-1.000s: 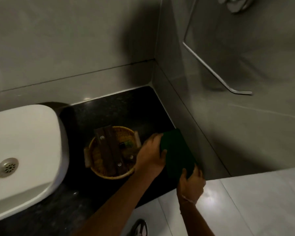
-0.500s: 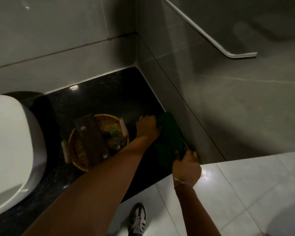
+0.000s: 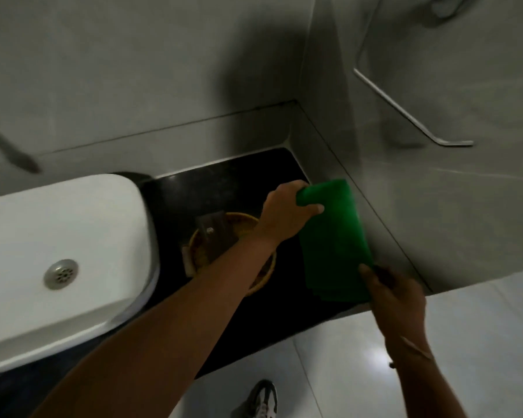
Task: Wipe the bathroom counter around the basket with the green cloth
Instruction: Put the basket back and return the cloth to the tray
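Note:
A folded green cloth (image 3: pixel 334 239) is stretched lengthwise over the right end of the black counter (image 3: pixel 224 182), beside the side wall. My left hand (image 3: pixel 287 212) grips its far end, reaching over the basket. My right hand (image 3: pixel 390 294) holds its near end at the counter's front edge. The round woven basket (image 3: pixel 203 245) sits left of the cloth, partly hidden under my left forearm, with a dark wooden piece lying across its top.
A white basin (image 3: pixel 61 251) with a metal drain takes up the counter's left side. Grey tiled walls close the back and right; a metal rail (image 3: pixel 405 113) runs along the right wall. Light floor tiles and my shoe (image 3: pixel 261 399) lie below.
Both hands have lifted and shifted the cloth toward the far corner; my left hand now grips its far end higher up. The camera tilted back up, bringing the basin's drain into view again.

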